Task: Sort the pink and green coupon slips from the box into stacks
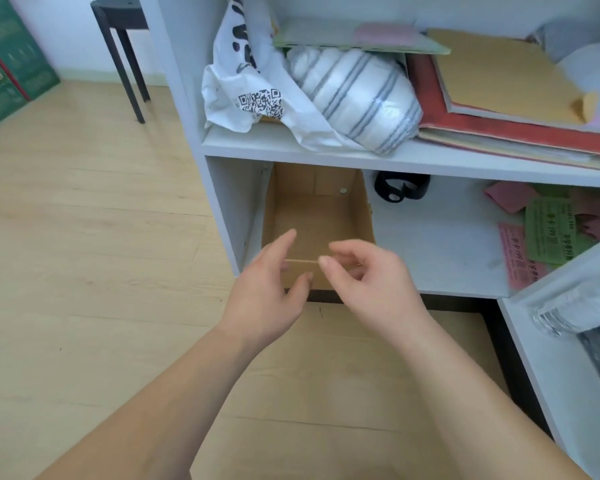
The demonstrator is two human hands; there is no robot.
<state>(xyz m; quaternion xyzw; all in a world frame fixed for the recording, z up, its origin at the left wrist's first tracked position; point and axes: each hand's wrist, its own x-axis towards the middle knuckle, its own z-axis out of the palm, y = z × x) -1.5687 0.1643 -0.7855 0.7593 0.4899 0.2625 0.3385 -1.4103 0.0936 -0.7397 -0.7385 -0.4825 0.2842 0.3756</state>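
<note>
An open brown cardboard box (314, 209) stands on the lower shelf of a white shelving unit; no slips show inside it. My left hand (267, 292) and my right hand (368, 282) hover side by side just in front of the box's near rim, fingers loosely curled, holding nothing. Pink slips (515, 252) and green slips (548, 233) lie mixed and overlapping on the same shelf, far to the right of the box.
The shelf board (430, 244) between box and slips holds a black band (400, 188) at the back. Above lie a white plastic bag (243, 84), a striped bundle (361, 98) and folders (506, 98). A plastic bottle (582, 306) lies at right. Wooden floor extends left.
</note>
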